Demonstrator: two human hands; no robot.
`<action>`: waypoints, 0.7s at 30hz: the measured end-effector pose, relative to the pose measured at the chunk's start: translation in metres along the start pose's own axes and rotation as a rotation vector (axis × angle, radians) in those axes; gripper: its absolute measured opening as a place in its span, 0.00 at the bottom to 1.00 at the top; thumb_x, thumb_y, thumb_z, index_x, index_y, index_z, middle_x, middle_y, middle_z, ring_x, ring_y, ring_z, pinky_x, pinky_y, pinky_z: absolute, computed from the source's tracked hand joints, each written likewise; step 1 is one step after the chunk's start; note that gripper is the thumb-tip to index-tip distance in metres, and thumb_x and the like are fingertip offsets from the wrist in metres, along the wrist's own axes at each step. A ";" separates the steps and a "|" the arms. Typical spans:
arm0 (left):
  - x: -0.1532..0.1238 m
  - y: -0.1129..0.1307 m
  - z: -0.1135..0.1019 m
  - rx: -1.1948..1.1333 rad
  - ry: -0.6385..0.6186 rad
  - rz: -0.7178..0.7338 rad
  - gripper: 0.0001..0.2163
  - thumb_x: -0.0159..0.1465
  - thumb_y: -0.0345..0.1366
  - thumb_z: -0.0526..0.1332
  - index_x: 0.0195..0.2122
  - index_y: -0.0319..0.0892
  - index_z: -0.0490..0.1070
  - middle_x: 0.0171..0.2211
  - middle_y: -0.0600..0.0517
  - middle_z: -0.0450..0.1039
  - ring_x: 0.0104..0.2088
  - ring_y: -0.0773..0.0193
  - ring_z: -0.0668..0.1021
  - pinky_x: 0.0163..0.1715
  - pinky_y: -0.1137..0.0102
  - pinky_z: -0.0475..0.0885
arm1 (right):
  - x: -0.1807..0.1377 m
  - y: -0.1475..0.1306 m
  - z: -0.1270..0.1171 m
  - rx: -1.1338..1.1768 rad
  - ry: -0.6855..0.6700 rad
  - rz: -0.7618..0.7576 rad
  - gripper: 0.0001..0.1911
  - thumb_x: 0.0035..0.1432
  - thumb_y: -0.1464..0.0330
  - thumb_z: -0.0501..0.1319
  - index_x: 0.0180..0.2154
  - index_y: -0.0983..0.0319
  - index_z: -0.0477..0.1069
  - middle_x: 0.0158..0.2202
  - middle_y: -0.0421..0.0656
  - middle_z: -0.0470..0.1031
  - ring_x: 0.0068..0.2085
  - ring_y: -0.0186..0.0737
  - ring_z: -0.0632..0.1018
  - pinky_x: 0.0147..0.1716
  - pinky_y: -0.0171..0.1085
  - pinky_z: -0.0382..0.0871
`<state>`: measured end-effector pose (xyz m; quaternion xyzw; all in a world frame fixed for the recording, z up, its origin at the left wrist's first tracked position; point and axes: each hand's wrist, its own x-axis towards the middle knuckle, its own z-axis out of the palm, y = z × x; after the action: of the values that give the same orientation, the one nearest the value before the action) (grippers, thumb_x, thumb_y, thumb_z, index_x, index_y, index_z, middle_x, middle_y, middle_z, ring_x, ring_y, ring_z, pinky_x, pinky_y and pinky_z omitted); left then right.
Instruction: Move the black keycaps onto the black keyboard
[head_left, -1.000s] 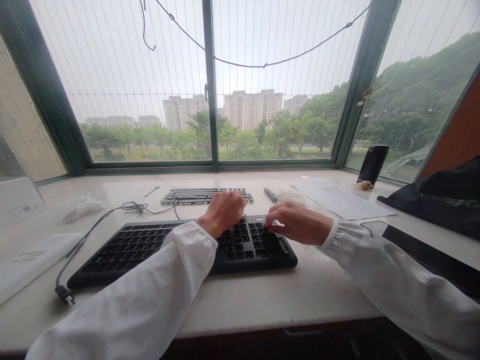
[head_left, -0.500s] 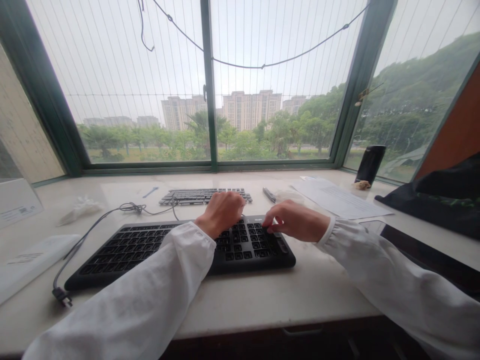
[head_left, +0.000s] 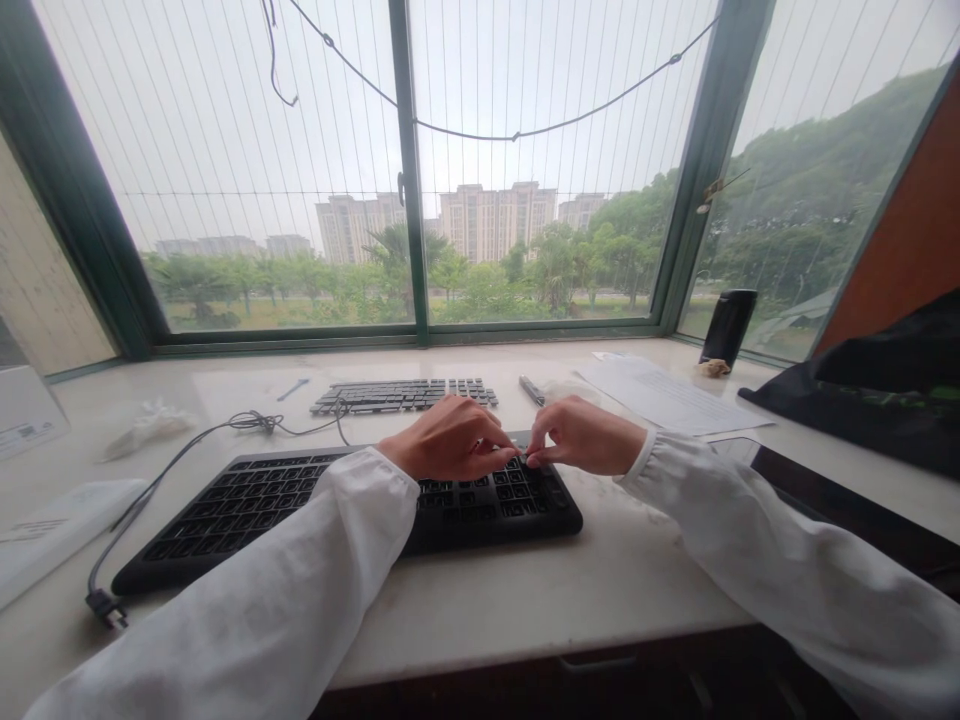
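Black keyboard [head_left: 300, 495] lies on the counter with its right end under our hands. Our left hand [head_left: 450, 440] and right hand [head_left: 589, 437] are curled, fingertips meeting on the upper rows of keys; whether they pinch a keycap we cannot tell. Just beyond our hands lie a second keyboard [head_left: 405, 395] and a pen [head_left: 531, 390]. Papers [head_left: 667, 395] spread past the right hand, and a cable [head_left: 187, 450] trails away left of the left hand.
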<state>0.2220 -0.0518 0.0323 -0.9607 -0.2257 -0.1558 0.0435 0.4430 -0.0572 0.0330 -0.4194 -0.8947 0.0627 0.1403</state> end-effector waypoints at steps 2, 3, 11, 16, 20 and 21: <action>0.001 0.001 0.003 -0.014 -0.025 0.020 0.13 0.65 0.38 0.54 0.38 0.47 0.79 0.23 0.53 0.75 0.23 0.71 0.72 0.26 0.74 0.59 | 0.000 0.001 0.000 0.007 -0.003 -0.020 0.09 0.50 0.61 0.66 0.28 0.60 0.80 0.25 0.41 0.77 0.27 0.32 0.71 0.29 0.31 0.61; 0.001 0.001 0.004 -0.017 -0.032 0.028 0.13 0.65 0.38 0.53 0.39 0.48 0.79 0.23 0.54 0.74 0.23 0.71 0.72 0.25 0.74 0.59 | 0.000 0.001 0.001 0.011 -0.003 -0.029 0.09 0.50 0.62 0.66 0.28 0.60 0.80 0.25 0.41 0.77 0.27 0.32 0.71 0.29 0.31 0.61; 0.002 -0.002 0.011 0.010 -0.005 0.054 0.13 0.64 0.37 0.54 0.31 0.43 0.78 0.20 0.53 0.72 0.21 0.72 0.69 0.24 0.75 0.56 | 0.001 0.007 0.004 -0.013 0.002 -0.058 0.11 0.52 0.59 0.65 0.28 0.59 0.80 0.25 0.41 0.77 0.26 0.32 0.72 0.28 0.31 0.61; 0.006 0.006 0.013 0.054 0.006 0.010 0.15 0.61 0.36 0.55 0.19 0.38 0.71 0.15 0.55 0.64 0.18 0.74 0.58 0.23 0.74 0.53 | 0.001 0.002 0.003 -0.053 0.016 -0.088 0.08 0.52 0.63 0.65 0.27 0.59 0.79 0.25 0.41 0.78 0.27 0.32 0.74 0.29 0.31 0.61; 0.010 0.011 0.014 0.043 0.014 -0.006 0.14 0.59 0.35 0.55 0.18 0.38 0.70 0.13 0.56 0.59 0.18 0.74 0.52 0.22 0.73 0.52 | 0.001 -0.004 0.002 -0.075 0.001 -0.102 0.06 0.52 0.67 0.64 0.27 0.59 0.79 0.25 0.41 0.78 0.29 0.33 0.75 0.29 0.30 0.62; 0.010 0.012 0.014 0.032 0.012 -0.004 0.14 0.59 0.35 0.55 0.17 0.37 0.70 0.13 0.57 0.59 0.18 0.73 0.51 0.22 0.74 0.51 | 0.002 -0.005 0.001 -0.088 -0.004 -0.100 0.05 0.51 0.67 0.64 0.26 0.59 0.79 0.25 0.41 0.79 0.29 0.33 0.76 0.29 0.30 0.62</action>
<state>0.2401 -0.0560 0.0224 -0.9583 -0.2300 -0.1582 0.0601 0.4379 -0.0591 0.0331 -0.3796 -0.9168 0.0170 0.1227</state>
